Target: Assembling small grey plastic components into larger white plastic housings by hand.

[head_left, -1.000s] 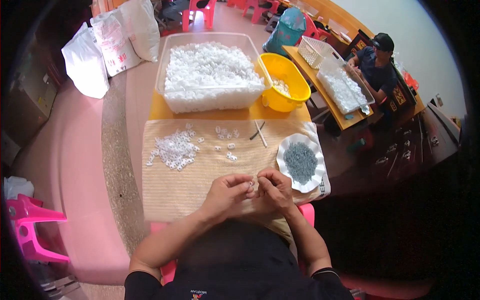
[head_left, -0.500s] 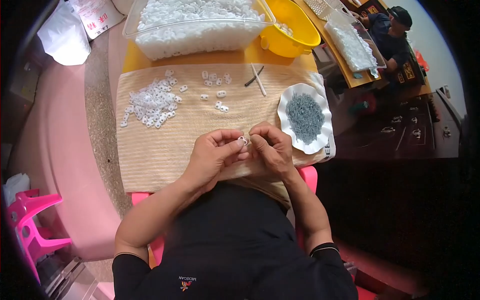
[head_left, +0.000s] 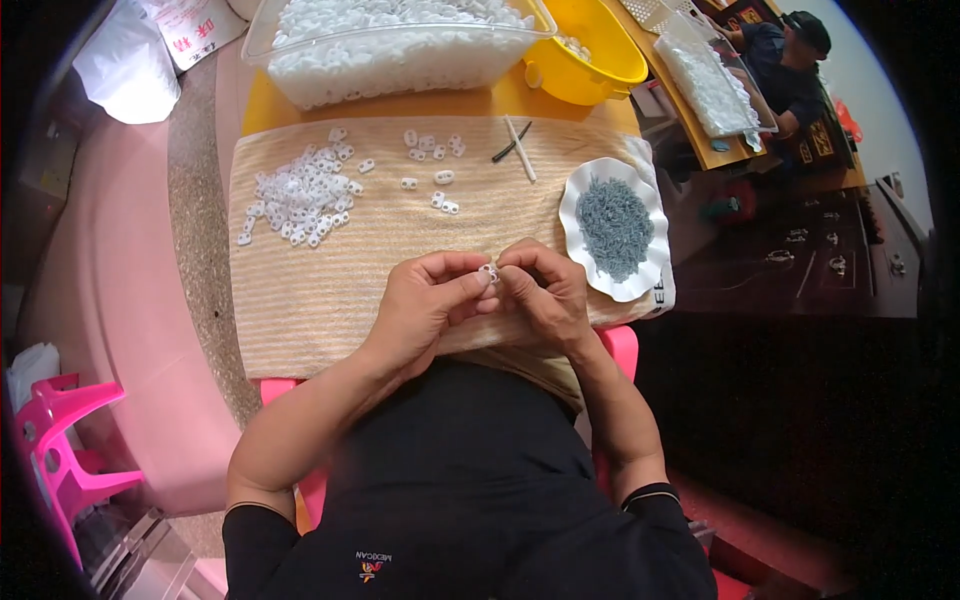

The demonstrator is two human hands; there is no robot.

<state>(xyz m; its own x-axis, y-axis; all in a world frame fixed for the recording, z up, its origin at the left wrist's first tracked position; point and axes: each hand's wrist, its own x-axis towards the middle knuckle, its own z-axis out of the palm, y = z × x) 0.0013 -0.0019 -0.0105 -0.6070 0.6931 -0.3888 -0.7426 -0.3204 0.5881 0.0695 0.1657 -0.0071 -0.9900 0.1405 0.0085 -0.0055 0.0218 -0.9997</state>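
Observation:
Between thumb and forefinger, my left hand (head_left: 430,295) pinches a small white plastic piece with holes (head_left: 490,272). My right hand (head_left: 547,290) is closed in a pinch right against that piece; whatever lies between its fingertips is too small to make out. To the left on the striped cloth (head_left: 330,300) is a heap of similar white two-holed pieces (head_left: 305,198). Several more pieces (head_left: 427,144) lie in small groups at the middle. A white wavy-rimmed plate (head_left: 570,215) to the right of my hands holds a pile of thin grey-blue pins (head_left: 614,228).
A white stick and a black stick (head_left: 520,148) lie crossed near the plate. Behind the cloth stand a clear bin (head_left: 400,45) full of white pieces and a yellow basin (head_left: 610,75). A person (head_left: 790,65) sits at another table, far right. A pink stool (head_left: 75,440) stands left.
The view has shifted slightly. My hands stay together at the white piece, with the right fingertips a little closer to it.

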